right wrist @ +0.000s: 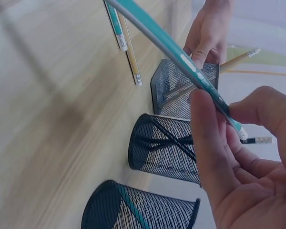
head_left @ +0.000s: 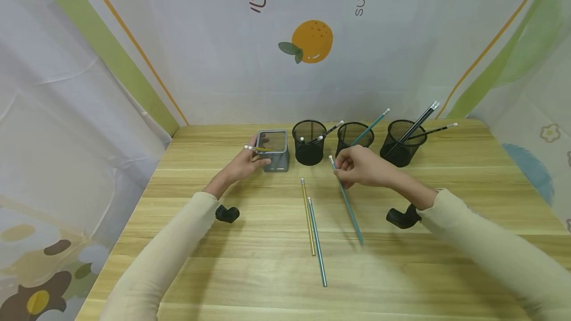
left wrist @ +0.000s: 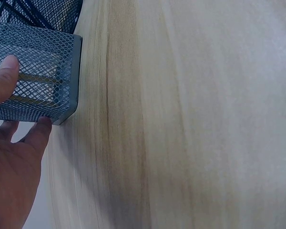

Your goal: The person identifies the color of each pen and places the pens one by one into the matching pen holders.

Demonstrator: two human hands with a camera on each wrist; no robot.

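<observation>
My left hand grips a grey square mesh pencil holder, its thumb on the front and fingers round the left side. Yellow pencils lean in that holder. Between thumb and fingertips, my right hand pinches a teal pencil near its white eraser end. The pencil slants over the table, its other end toward me. Left of it, a yellow pencil and another teal pencil lie side by side. In the right wrist view, the pinched pencil crosses in front of the holder.
Three round black mesh cups stand in a row right of the square holder. The left cup has black pencils, the middle cup a teal pencil, the right cup black pencils. A printed curtain hangs behind the wooden table.
</observation>
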